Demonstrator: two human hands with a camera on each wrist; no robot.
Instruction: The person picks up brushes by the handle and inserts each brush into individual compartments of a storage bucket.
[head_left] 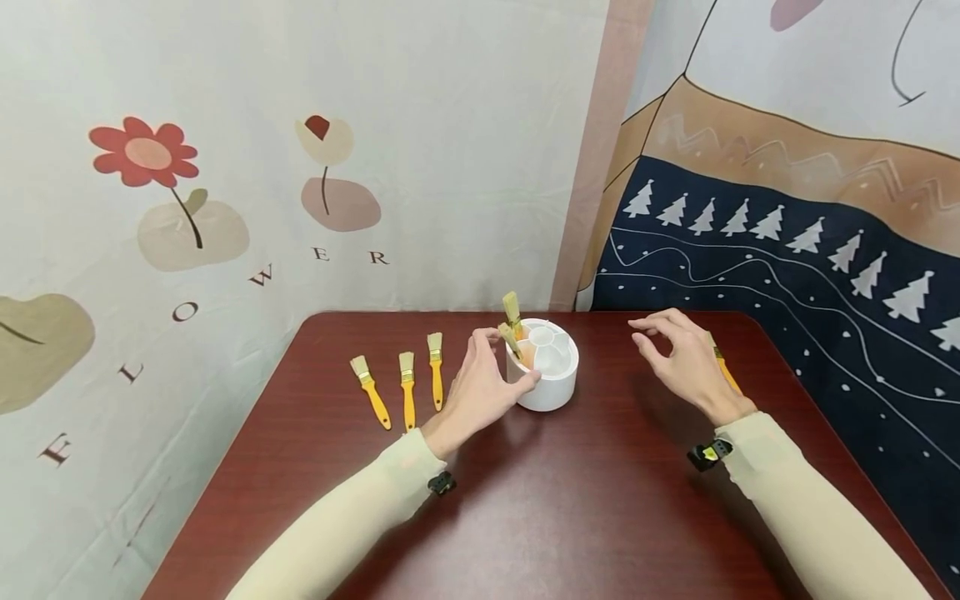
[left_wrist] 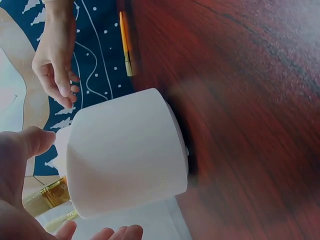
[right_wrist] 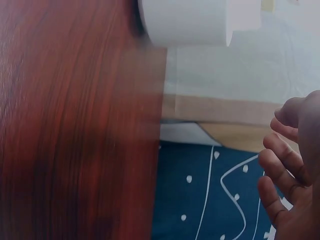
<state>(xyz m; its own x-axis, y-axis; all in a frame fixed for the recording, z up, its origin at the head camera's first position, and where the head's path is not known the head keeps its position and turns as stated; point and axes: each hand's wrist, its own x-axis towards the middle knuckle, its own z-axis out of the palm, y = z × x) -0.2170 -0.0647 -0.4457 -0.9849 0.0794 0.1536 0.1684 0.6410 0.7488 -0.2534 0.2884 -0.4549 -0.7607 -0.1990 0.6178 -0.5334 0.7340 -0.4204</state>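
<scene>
A round white brush holder with inner compartments stands toward the back of the table. Two paintbrushes lean in its left part, bristles up, one behind the other. My left hand is at the holder's near left side, thumb and fingers spread around its rim. In the left wrist view, a brush's bristles and metal band show between thumb and fingers, which are not closed on them. My right hand hovers right of the holder, fingers loosely bent, holding nothing. Behind it, a yellow-handled paintbrush is partly hidden.
Left of the left hand, three yellow-handled paintbrushes lie on the dark red table: a left one, a middle one and a right one. A printed curtain hangs along the table's back edge.
</scene>
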